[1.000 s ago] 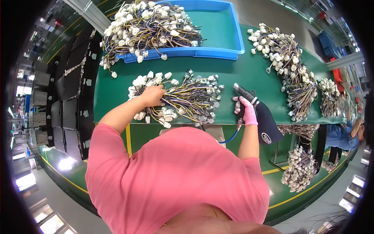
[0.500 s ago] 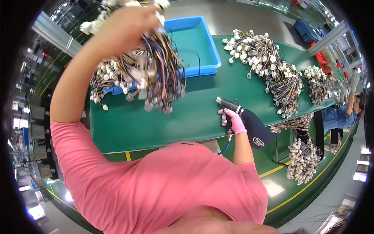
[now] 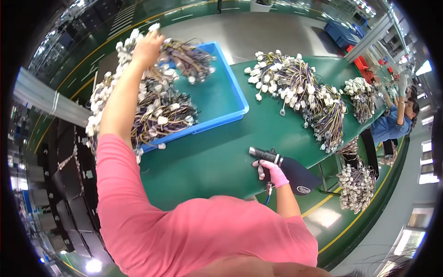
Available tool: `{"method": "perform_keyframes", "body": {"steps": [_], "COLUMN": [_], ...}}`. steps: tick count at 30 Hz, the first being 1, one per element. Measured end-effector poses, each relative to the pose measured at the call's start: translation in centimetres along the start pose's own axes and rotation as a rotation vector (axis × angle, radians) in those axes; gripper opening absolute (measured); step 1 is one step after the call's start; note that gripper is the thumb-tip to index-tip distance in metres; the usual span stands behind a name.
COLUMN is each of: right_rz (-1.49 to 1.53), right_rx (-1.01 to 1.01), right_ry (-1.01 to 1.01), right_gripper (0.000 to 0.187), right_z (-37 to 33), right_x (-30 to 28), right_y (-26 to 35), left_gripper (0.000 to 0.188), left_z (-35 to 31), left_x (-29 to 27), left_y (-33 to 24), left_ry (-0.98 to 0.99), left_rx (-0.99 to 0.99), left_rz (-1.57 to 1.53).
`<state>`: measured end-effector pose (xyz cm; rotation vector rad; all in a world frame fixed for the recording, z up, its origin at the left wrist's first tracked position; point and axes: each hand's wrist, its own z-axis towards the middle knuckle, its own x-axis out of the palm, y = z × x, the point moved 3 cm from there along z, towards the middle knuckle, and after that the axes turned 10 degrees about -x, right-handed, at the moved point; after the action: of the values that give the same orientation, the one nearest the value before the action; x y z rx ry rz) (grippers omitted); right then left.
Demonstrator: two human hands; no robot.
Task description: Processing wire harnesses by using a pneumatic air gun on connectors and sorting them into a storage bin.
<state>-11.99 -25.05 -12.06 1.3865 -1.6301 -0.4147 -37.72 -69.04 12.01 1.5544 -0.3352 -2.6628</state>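
Note:
My left hand (image 3: 148,50) is closed around a bundle of wire harnesses (image 3: 191,60) with white connectors, stretched out over the far left part of a blue tray (image 3: 239,94). The bundle's wires hang to the right, over the tray. More wire harnesses (image 3: 159,113) are heaped along the tray's left side, some spilling past its rim. In a pink glove, my right hand (image 3: 272,172) grips an air vacuum gun (image 3: 266,156) by its handle. The gun has a metal nozzle pointing left, a dark cloth bag (image 3: 295,174) behind it and a blue hose below.
A long pile of wire harnesses (image 3: 295,83) lies on the green tabletop (image 3: 203,159) at the right, with a smaller pile (image 3: 361,94) beyond. Harnesses (image 3: 357,184) hang below the table's right edge. A co-worker (image 3: 394,120) in blue stands at the far right.
My left hand has carried the harness bundle away from me, from above the tray's near left to its far left part. The right hand still grips the vacuum gun.

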Motion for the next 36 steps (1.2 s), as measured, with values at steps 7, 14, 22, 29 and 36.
{"method": "perform_keyframes", "body": {"steps": [7,14,22,29,36], "right_rz": [0.066,0.050,0.080,0.148,-1.048], "right_rx": [0.042,0.086,0.020,-0.089,-0.162], "right_ry": [-0.030,0.003,-0.010,-0.110,-0.211], "right_gripper": [0.030,0.028,0.026,0.030,0.033], "right_z": [0.3,0.8,0.0,3.4,-0.8], "right_x": [0.5,0.3,-0.2,-2.1,-4.1], "right_y": [0.9,0.8,0.5,3.8,9.8], "left_gripper": [0.047,0.065,0.054,0.040,0.041], "left_z": [-5.5,-7.5,-5.4,-8.8,-12.7], "left_x": [9.3,13.2,8.8,-0.7,6.4], "left_y": [6.3,9.1,-2.2,-25.4,-33.2], "left_ry": [0.285,0.452,0.533,0.485,0.638], "left_rx": [-0.221,-0.283,-0.169,0.315,0.203], "left_rz": [0.037,0.109,0.577,-0.560,-0.816]}}
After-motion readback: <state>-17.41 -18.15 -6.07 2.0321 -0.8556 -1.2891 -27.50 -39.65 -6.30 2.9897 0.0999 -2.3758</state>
